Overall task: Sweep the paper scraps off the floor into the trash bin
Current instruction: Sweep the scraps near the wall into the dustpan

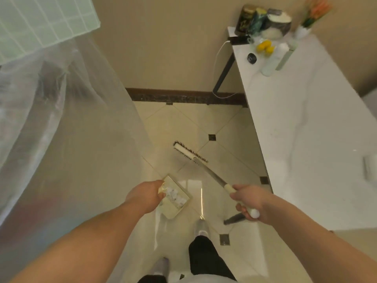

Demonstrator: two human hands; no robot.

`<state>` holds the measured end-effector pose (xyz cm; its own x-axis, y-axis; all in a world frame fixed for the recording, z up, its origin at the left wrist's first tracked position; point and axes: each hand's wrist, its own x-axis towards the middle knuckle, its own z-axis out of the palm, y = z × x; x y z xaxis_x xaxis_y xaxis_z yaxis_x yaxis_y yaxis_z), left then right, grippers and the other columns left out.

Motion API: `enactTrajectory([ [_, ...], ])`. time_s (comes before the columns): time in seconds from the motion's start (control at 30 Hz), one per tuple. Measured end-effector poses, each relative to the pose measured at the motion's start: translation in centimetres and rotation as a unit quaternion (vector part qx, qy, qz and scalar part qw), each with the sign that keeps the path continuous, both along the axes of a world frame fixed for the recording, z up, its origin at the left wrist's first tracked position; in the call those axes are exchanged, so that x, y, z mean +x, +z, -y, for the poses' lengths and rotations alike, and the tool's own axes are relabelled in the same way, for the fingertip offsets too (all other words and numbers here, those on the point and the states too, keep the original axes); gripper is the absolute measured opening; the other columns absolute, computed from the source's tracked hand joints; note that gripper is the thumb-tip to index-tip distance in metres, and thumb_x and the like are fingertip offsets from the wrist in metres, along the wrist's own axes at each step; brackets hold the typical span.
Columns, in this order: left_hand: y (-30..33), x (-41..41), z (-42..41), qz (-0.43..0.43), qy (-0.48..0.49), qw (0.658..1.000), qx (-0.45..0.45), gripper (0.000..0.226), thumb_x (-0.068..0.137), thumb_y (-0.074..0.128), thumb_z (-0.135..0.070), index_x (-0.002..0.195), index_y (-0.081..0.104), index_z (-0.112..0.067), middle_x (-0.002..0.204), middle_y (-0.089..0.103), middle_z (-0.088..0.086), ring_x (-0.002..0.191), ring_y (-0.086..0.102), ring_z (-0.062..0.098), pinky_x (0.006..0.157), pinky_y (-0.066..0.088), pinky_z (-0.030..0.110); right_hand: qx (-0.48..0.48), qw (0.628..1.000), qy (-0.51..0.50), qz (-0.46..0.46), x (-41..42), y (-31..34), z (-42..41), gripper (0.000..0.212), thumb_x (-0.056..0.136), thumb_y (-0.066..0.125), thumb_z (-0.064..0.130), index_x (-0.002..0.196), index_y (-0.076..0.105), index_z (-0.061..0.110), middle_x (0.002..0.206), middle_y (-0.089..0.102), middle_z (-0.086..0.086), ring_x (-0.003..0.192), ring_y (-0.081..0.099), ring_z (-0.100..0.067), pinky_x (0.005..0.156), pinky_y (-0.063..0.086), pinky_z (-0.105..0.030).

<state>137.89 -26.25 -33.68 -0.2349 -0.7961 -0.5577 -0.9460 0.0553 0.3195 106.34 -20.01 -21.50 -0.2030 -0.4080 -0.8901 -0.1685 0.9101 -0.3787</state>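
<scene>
The left hand (pixel 145 194) has a closed grip on the dustpan (pixel 177 198), paper scraps (pixel 176 196) inside; tilting it could spill them. The right hand (pixel 247 199) clenches the broom (pixel 190 153), bristles on the floor (pixel 173 123). No bin visible. Ahead, the table (pixel 306 123) and sheer curtain (pixel 61 119) narrow the passage.

Two bare forearms are reaching forward from the bottom of the view. The left hand (pixel 145 194), toward eleven o'clock, is closing its fingers around the handle of a cream plastic dustpan (pixel 177 198). The right hand (pixel 250 200), toward one o'clock, is gripping the cream handle end of a long metal-shafted broom (pixel 206 169), knuckles up.
</scene>
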Motion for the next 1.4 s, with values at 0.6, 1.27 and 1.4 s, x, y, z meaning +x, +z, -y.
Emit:
enactTrajectory([
  [0.6,3.2,-3.0,-13.7,0.008,-0.325,0.946,0.001,0.052,0.101,0.052,-0.047,0.15,0.044,-0.035,0.137,0.062,0.0,0.121,0.061,0.021,0.082,0.044,0.029,0.079,0.849,-0.509,0.119,6.6,-4.9,-31.5,0.028,0.095,0.057,0.013,0.12,0.05,0.005,0.054,0.05,-0.007,0.035,0.045,-0.012,0.035,0.045,-0.019],
  [1.27,7.1,-30.4,-48.1,0.026,-0.614,0.785,-0.078,0.045,0.101,0.05,-0.049,0.143,0.048,-0.033,0.118,0.07,-0.003,0.104,0.067,0.022,0.08,0.055,0.036,0.0,0.654,-0.754,0.063,1.6,-6.1,-76.8,0.009,0.096,0.059,0.013,0.104,0.059,0.01,0.068,0.056,-0.008,0.043,0.051,-0.011,0.039,0.044,-0.018],
  [1.4,8.7,-36.3,-54.8,0.011,-0.631,0.772,-0.08,0.049,0.099,0.054,-0.048,0.145,0.048,-0.031,0.124,0.069,-0.001,0.107,0.067,0.021,0.09,0.057,0.037,-0.011,0.61,-0.791,0.052,-0.8,-5.4,-84.5,0.009,0.095,0.059,0.013,0.104,0.059,0.01,0.072,0.058,-0.009,0.051,0.054,-0.013,0.042,0.048,-0.019],
])
